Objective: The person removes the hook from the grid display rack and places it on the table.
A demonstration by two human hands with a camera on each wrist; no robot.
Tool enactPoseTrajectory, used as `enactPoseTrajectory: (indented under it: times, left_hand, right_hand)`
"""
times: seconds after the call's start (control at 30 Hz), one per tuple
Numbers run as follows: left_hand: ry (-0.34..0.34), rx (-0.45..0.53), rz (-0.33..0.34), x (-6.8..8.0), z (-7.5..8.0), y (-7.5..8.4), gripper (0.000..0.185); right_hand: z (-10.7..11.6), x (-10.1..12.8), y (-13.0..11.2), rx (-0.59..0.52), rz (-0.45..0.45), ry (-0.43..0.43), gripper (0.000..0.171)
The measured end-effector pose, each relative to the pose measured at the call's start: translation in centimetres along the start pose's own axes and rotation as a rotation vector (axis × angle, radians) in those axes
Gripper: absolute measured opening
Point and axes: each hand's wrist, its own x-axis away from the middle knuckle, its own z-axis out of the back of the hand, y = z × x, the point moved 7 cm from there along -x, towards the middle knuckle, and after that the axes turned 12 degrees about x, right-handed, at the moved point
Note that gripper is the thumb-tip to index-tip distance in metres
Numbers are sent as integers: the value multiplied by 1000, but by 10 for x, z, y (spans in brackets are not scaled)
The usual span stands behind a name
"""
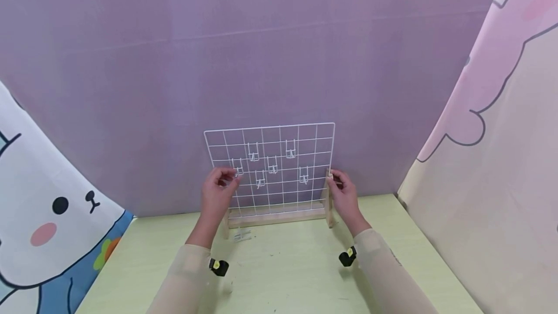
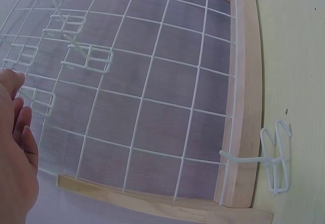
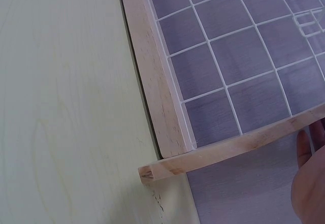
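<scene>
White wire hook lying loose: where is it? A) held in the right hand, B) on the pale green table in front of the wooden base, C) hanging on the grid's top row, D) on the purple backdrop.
B: the loose white wire hook lies flat on the pale green table, just in front of the wooden base of the white wire grid panel.

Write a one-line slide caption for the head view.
Left hand at a hook on the white wire grid; right hand steadies its wooden post.

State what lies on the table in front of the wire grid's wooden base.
One loose white wire hook lies on the green table before the wooden base. The forearms cover parts of the table.
</scene>
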Motion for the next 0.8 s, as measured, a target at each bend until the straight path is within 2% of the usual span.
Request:
enactPoseTrajectory:
  times: [0.37, 0.8]
  left_hand:
    - [12, -25, -6, 1, 2, -1, 9]
    - [86, 23, -131, -5, 7, 13, 7]
  right_hand:
    - [0, -1, 0, 7, -13, -10, 31]
    - [0, -1, 2, -5, -53, -28, 32]
